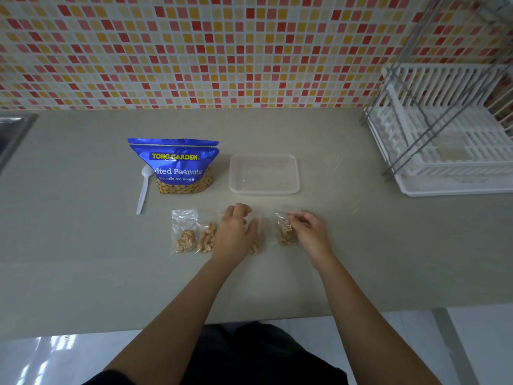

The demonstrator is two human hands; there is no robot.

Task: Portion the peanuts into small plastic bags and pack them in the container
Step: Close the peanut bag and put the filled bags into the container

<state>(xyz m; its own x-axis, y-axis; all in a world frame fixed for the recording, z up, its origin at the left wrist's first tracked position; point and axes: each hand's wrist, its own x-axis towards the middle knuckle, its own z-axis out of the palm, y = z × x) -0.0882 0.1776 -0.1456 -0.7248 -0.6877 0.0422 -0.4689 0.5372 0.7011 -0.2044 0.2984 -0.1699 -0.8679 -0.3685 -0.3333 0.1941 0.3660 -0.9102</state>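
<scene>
My right hand (308, 229) pinches the top of the right bag (285, 232), fingers curled on the film. My left hand (236, 232) lies over the next bag (255, 247) with its fingers bent; I cannot tell whether it grips or only rests. Two more bags (184, 236) lie just left of it on the surface (83, 245). The container (263, 173) sits empty behind them, beside the pouch (177, 162) and spoon (144, 187).

My worry is the film. It is thin, clear, slick and crinkly, so a pinch could slip, and I cannot see whether any seal is fully closed. If one is not, tilting that bag would probably scatter the loose, rounded peanuts. The container looks like light, shallow clear plastic with rounded corners, and a bag catching its rim could shove it. The glossy foil pouch stands upright and a careless reach could topple it.
</scene>
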